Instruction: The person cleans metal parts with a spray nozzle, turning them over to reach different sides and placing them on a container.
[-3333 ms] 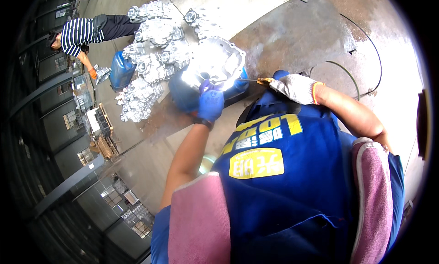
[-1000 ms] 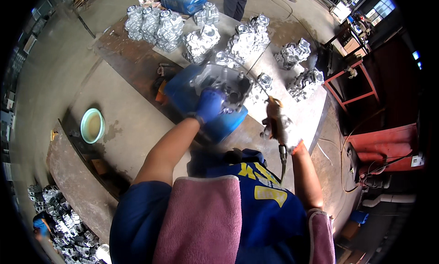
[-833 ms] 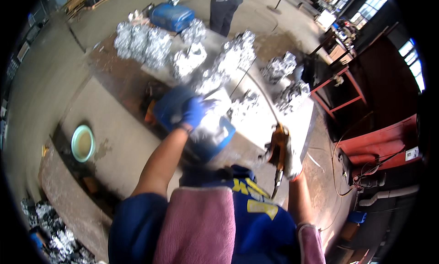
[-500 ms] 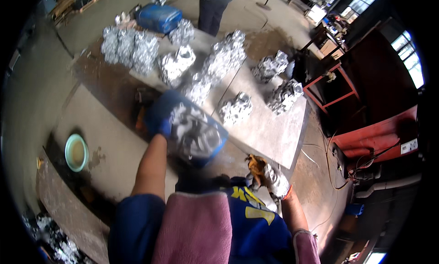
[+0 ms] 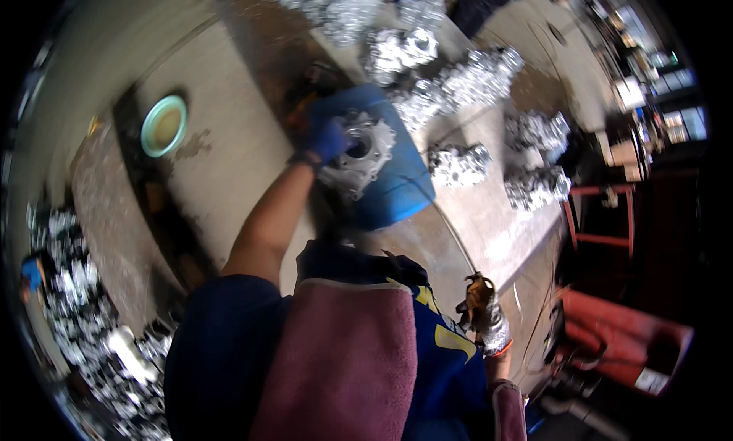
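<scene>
Left hand (image 5: pixel 327 139) in a blue glove had its grip closed on a silver cast-metal housing (image 5: pixel 356 155) sitting on a blue plastic drum (image 5: pixel 397 183). Right hand (image 5: pixel 481 307), grip closed round a small tool, hung low off the tabletop (image 5: pixel 229 158) edge.

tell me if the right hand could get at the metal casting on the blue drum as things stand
Probably yes, with a long reach. The right hand hangs low by the apron, far from the metal casting on the blue drum; the left hand grips only its left edge, and nothing blocks the path.
</scene>
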Motion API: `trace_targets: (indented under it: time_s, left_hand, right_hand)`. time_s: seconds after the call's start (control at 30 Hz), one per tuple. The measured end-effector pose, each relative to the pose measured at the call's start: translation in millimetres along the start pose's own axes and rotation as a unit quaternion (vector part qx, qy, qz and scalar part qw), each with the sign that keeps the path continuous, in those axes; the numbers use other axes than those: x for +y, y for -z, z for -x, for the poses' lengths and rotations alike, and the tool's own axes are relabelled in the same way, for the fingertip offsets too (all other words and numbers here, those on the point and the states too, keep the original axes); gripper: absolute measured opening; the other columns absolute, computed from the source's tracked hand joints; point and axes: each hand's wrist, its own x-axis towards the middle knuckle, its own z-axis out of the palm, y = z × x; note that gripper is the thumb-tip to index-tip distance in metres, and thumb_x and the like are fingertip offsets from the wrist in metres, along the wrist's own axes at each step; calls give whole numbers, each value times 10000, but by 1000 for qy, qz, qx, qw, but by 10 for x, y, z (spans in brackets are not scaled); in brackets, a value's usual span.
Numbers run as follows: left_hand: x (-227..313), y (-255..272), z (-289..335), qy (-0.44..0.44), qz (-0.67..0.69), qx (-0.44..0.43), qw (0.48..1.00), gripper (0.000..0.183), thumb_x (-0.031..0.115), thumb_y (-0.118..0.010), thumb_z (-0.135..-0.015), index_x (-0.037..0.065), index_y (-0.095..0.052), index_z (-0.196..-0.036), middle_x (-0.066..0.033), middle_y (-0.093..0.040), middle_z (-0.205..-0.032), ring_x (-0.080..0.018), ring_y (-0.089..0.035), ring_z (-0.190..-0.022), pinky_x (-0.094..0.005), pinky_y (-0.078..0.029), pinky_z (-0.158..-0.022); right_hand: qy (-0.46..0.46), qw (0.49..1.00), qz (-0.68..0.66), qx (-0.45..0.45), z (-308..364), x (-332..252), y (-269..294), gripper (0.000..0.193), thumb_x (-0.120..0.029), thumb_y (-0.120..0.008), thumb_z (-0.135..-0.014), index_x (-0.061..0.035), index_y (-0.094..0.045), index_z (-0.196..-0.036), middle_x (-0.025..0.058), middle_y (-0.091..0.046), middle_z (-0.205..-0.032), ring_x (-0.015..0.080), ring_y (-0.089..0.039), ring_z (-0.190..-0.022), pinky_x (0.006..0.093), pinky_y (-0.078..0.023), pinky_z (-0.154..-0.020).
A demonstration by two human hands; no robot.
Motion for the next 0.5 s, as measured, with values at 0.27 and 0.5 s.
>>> trace_targets:
  time_s: [0.27,0.5]
  left_hand:
    - [357,342,1682,209,-109,77,969,352,277,-684,-734,116,-684,-1047,-158,-691,-971,-333,-652,-947,-429,-514,-841]
    - [394,464,4373,416,-106,198,881,412,365,-682,-757,177,-680,-1123,-126,-694,-940,-311,-662,-883,-398,-517,-786]
  right_hand:
    - [-35,987,-12,-154,-124,-48,334,776,-726,-448,-850,-104,-458,-1314,139,-620,-821,222,-616,-591,341,-549,-556]
    - [32,901,202,-382,-311,141,-154,743,-674,-447,-891,-67,-438,-1320,128,-636,-796,191,-626,-594,284,-509,-522]
